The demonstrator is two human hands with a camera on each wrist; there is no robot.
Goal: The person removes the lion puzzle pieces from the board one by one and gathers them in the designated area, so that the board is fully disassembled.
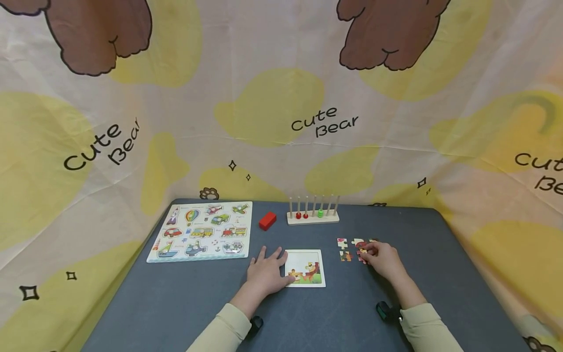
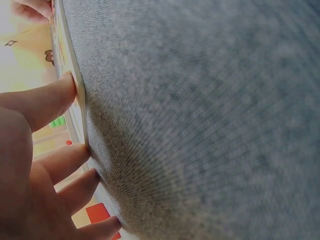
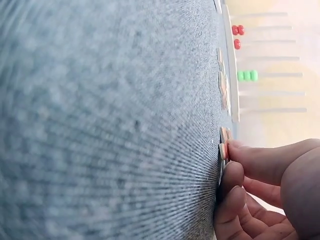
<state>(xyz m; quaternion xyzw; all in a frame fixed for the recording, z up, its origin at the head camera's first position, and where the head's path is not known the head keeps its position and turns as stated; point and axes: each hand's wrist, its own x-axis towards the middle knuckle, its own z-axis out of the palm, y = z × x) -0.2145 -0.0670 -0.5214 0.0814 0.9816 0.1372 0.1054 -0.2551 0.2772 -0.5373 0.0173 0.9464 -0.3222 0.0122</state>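
A small jigsaw tray (image 1: 303,259) with a white border lies on the table, partly filled along its bottom and right with an animal picture. My left hand (image 1: 265,274) rests at its left side, fingers spread; in the left wrist view the thumb (image 2: 62,92) presses on the tray's edge. To the right, my right hand (image 1: 386,261) is over a group of loose jigsaw pieces (image 1: 342,243). Its thumb and index finger pinch a jigsaw piece (image 3: 223,151) low at the tabletop. The hand hides part of the group.
Behind the tray stand a red block (image 1: 267,221) and a pegged counting rack (image 1: 313,219) with red and green beads. A vehicle picture board (image 1: 200,232) lies at the back left. A patterned cloth (image 1: 272,107) hangs behind the grey table (image 1: 334,318).
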